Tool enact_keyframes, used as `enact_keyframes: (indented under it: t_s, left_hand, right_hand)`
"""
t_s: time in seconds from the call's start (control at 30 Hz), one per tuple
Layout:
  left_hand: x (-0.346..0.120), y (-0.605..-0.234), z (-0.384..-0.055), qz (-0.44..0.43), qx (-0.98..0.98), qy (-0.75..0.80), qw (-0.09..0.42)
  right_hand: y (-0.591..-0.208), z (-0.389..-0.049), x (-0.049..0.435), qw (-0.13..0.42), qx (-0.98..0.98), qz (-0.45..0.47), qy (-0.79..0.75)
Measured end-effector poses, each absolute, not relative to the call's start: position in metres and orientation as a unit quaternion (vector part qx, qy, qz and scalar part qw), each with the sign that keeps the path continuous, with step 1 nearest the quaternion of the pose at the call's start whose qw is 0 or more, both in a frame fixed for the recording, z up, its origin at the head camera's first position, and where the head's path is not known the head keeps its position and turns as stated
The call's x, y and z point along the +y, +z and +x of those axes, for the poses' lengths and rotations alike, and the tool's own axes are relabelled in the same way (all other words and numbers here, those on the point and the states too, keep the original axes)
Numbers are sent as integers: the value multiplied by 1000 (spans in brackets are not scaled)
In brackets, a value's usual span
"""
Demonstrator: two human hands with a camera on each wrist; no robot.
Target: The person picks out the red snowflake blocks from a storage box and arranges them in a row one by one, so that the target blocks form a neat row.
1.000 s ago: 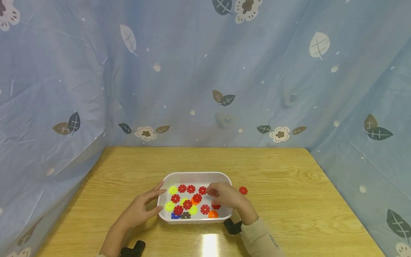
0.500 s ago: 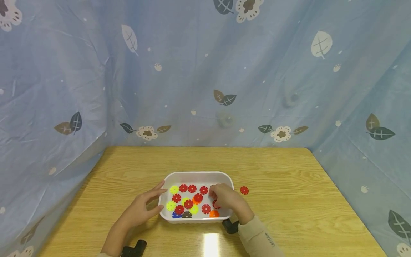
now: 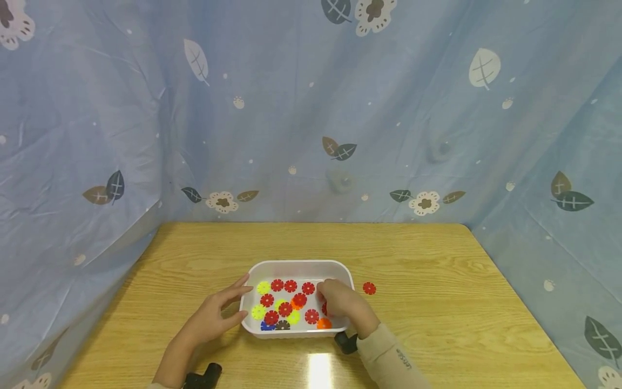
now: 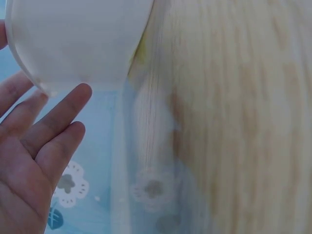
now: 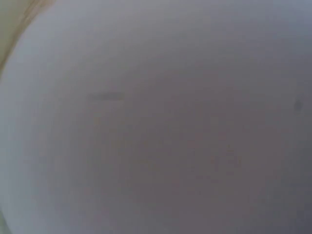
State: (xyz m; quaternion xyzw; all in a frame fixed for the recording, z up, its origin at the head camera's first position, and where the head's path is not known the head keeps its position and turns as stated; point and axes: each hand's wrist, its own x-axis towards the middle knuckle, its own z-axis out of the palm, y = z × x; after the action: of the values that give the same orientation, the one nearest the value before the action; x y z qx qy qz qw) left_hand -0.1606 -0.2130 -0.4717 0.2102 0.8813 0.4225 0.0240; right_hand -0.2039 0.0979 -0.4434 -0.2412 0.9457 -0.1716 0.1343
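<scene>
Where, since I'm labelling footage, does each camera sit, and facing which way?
Head: on the head, facing forward and down at the white tray, notched discs and wooden table; left hand, right hand and forearms show.
Left wrist: worn there, looking at one end of the tray; palm and fingers show.
Right wrist: worn there, facing a blurred pale surface, possibly the tray; no hand discernible.
Head and left wrist share left hand, tray, table, patterned cloth.

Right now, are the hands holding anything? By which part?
The left hand touches the tub at its left rim, with no clear grip. The right hand is inside, fingertips hidden, so I can't tell if it holds anything.
</scene>
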Motion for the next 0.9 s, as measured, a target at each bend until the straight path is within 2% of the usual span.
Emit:
enact_keyframes:
  t_s: [0.63,0.9]
  left_hand:
    - [-212,-472,-160,213,880,423,23]
    - [-212,-469,-159,212,877,430,26]
  right_hand:
    - [-449,-205,96,129,946,-236,-179]
    - [-450,-206,96,147,938,-229,-214]
